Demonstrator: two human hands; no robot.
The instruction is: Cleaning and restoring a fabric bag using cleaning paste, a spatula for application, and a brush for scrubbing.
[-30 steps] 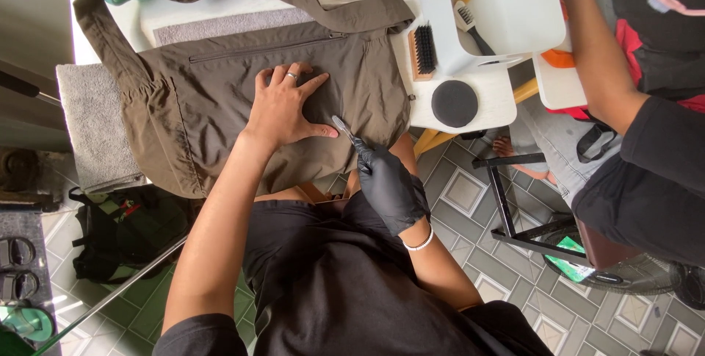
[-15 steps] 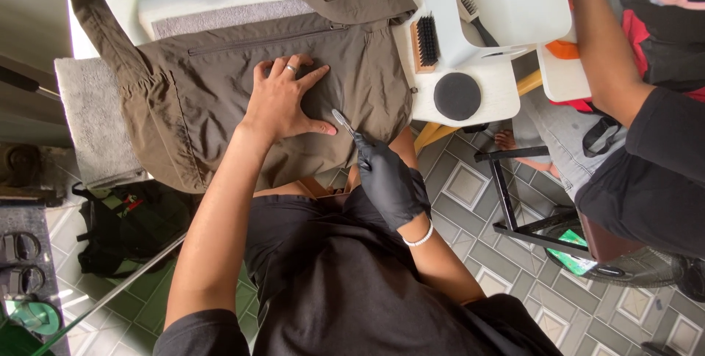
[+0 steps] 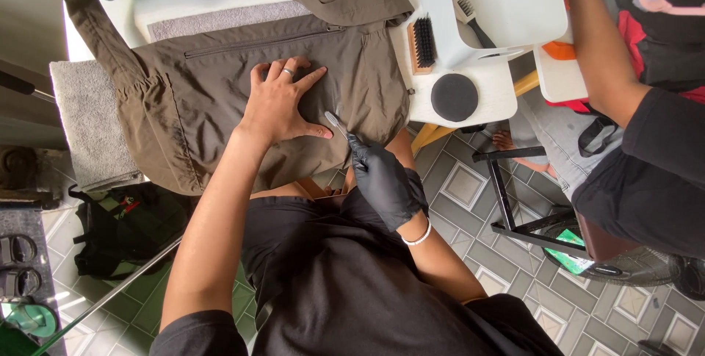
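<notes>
Roughly centre-frame: olive-brown shoulder bag (image 3: 220, 84) lying flat on the white bench (image 3: 485, 99), a grey towel (image 3: 88, 121) under it.
left hand: bare left hand (image 3: 283, 102), ring on one finger, fingers spread, palm pressed flat on the bag's front panel, thumb stuck out toward the other hand.
right hand: right hand (image 3: 382, 176) in a black glove, closed around a slim grey tool (image 3: 335, 122); looks like a small brush, can't tell for sure.
key relation: tool tip lands on the fabric just beside the left thumb, up and slightly left of the gloved hand; right hand is nearer that spot.
bag axis: long axis runs left-right across both hands; zip line just beyond the left fingertips; strap loops off past the fingertips, to the bench's far edge.
beyond right hand: wooden bristle brush (image 3: 422, 44), black round pad (image 3: 454, 96).
far right: another person's arm (image 3: 598, 40) reaching over the bench, apart from both hands.
</notes>
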